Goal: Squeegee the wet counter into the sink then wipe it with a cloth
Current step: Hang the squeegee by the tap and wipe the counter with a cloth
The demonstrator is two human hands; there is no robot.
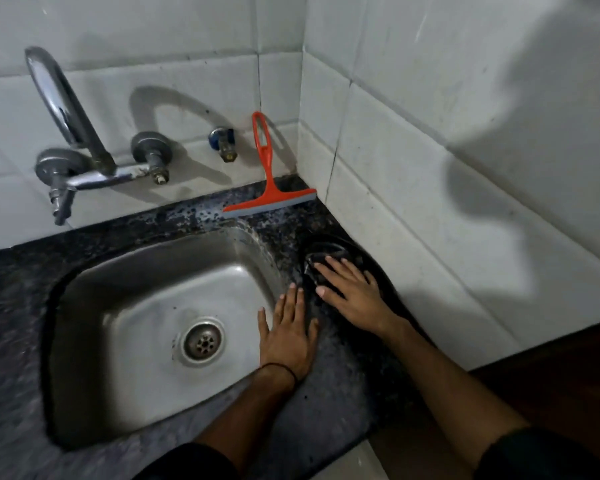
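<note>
An orange squeegee (266,181) leans upright against the tiled back wall, its blade resting on the dark speckled counter (329,393) in the corner. My right hand (352,292) lies flat, fingers spread, pressing a dark cloth (314,263) onto the counter strip between the steel sink (146,327) and the right wall. My left hand (288,336) rests flat and open on the sink's right rim, holding nothing. Most of the cloth is hidden under my right hand and blends with the dark stone.
A chrome swan-neck tap (66,116) with two valves is mounted on the back wall above the sink. A small blue-capped brass tap (224,143) sits beside the squeegee. White tiled walls close the corner at back and right. The counter's front edge runs near my forearms.
</note>
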